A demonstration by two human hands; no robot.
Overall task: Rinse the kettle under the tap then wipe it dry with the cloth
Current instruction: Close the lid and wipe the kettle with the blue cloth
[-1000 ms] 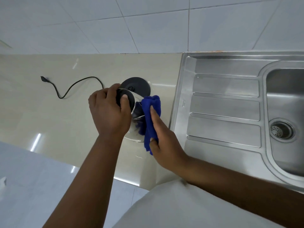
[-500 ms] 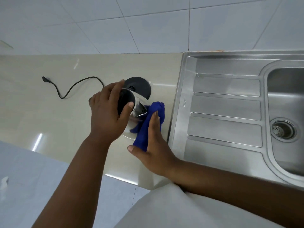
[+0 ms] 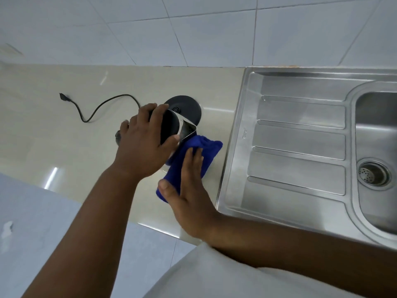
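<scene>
A steel kettle (image 3: 187, 130) with a black lid stands on the cream counter, just in front of its round black base (image 3: 189, 108). My left hand (image 3: 144, 143) is clamped over the lid and top of the kettle. My right hand (image 3: 191, 190) presses a blue cloth (image 3: 204, 151) flat against the kettle's right side, below the spout. Most of the kettle's body is hidden by my hands and the cloth.
A black power cord (image 3: 94, 108) runs left from the base and ends in a plug on the counter (image 3: 53, 136). A steel sink (image 3: 300, 147) with a ribbed drainboard and drain (image 3: 372, 174) lies to the right. White wall tiles rise behind.
The right hand has slid the cloth lower and around the kettle's right side. The left hand has turned the kettle, so the spout now points to the right.
</scene>
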